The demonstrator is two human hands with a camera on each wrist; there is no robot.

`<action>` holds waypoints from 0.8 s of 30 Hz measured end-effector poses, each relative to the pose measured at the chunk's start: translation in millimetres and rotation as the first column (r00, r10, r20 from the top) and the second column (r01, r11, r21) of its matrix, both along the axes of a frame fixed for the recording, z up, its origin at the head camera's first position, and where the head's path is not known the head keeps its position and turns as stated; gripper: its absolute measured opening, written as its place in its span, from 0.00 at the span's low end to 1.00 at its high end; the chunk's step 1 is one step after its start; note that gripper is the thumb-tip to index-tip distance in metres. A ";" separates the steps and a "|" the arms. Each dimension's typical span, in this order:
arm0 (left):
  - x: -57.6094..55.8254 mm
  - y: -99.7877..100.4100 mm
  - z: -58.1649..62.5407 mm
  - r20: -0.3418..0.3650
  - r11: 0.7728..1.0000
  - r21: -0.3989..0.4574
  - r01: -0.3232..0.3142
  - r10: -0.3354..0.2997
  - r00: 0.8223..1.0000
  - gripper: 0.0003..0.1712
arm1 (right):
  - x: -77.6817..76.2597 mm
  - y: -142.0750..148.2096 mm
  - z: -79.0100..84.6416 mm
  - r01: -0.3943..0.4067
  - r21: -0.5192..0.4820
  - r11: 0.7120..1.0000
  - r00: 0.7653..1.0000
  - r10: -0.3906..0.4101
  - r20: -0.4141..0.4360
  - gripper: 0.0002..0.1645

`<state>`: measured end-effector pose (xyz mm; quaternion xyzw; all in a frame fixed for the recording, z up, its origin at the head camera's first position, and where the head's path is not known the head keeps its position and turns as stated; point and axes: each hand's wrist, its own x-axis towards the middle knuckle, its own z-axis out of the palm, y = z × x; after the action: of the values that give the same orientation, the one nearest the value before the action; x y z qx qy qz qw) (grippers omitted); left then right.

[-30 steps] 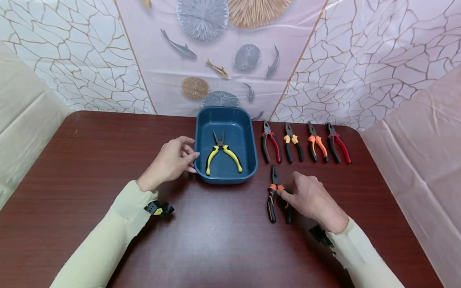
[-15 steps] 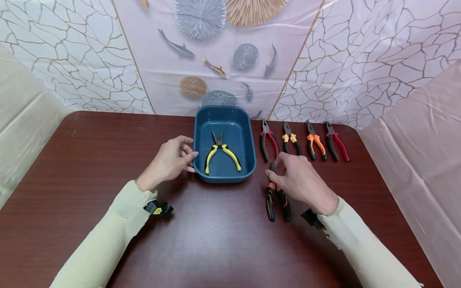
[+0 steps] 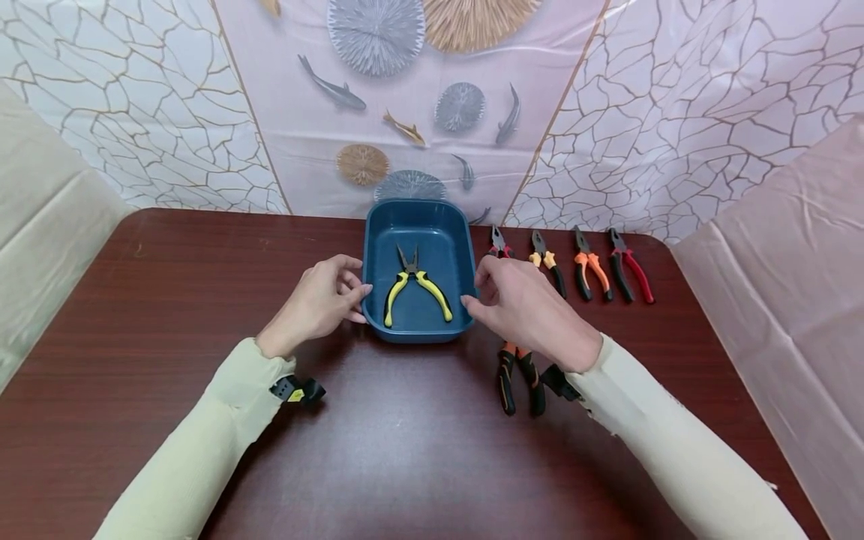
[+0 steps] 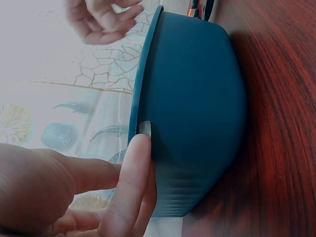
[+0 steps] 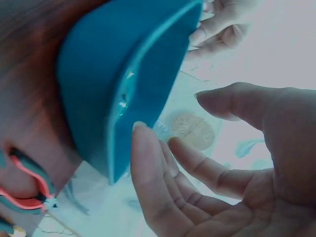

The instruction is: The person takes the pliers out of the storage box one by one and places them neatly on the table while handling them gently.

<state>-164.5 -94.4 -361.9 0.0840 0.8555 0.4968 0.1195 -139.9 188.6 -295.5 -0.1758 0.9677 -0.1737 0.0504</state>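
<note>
A deep blue rectangular tray (image 3: 420,337) stands near the table's back edge. Inside it lie yellow-and-black needle-nose pliers (image 3: 401,289), handles spread. My left hand (image 3: 322,300) touches the tray's left side; the left wrist view shows its fingertips against the outer wall (image 4: 192,84) just under the rim. At the right rim hovers my right hand (image 3: 526,304), thumb and fingers apart and nothing between them, as the right wrist view also shows. Below that hand, orange-and-black pliers (image 3: 506,382) lie on the table, their jaws hidden by it.
Along the back right lie red-and-black pliers (image 3: 497,238), partly covered by my right hand, cream-and-black pliers (image 3: 553,274), orange-handled pliers (image 3: 594,270) and another red-and-black pair (image 3: 634,270). Patterned cloth (image 3: 405,135) hangs behind the dark red table (image 3: 169,300).
My right hand has moved left and up from the orange-and-black pliers to the tray's right rim. The left hand stays at the tray's left side; the pliers in the tray have not moved.
</note>
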 end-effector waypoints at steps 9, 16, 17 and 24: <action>0.8 -0.8 1.6 -0.007 1.000 -0.007 0.005 -0.005 1.000 0.28 | -14.6 -19.6 12.9 -0.034 0.012 0.999 0.998 0.033 0.051 0.17; 1.2 -2.1 1.6 0.002 1.000 0.001 -0.002 0.002 1.000 0.28 | -28.8 -35.7 14.7 -0.100 0.009 0.995 0.990 0.099 0.105 0.19; 1.0 -1.9 1.2 0.002 1.000 0.000 -0.002 0.002 1.000 0.28 | -30.7 -38.0 14.9 -0.103 0.015 0.995 0.988 0.101 0.113 0.20; -0.3 0.2 -1.6 -0.003 1.000 -0.007 -0.005 0.005 1.000 0.28 | -46.1 -51.1 10.0 -0.129 0.080 0.988 0.967 0.108 0.230 0.22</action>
<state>-164.8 -94.2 -363.5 0.0821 0.8577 0.4938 0.1170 -185.9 137.5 -285.5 -0.2101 0.9506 -0.1432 0.1782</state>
